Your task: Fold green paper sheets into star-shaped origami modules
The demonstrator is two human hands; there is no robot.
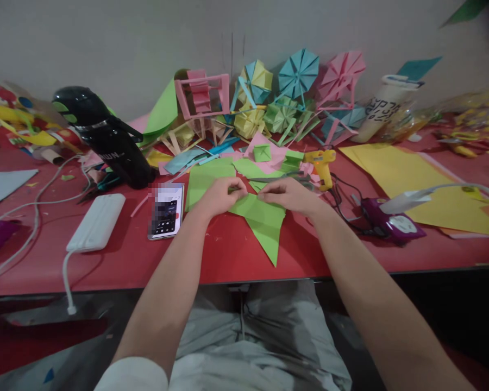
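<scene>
Between my two hands is a piece of green paper (264,220), folded, with a long pointed corner hanging toward the table's front edge. My left hand (221,196) is closed, thumb and fingers pinching the paper's upper left part. On the upper right part, my right hand (288,194) pinches it the same way. Flat behind my left hand lies another green sheet (199,182). A small folded green square (262,152) rests on pink paper scraps just beyond the hands.
Left of my hands lie a phone (167,210) and a white power bank (96,222), with a black bottle (106,138) behind. To the right are a yellow glue gun (321,167), a purple power strip (393,221) and yellow sheets (407,184). Folded paper wheels (298,73) line the wall.
</scene>
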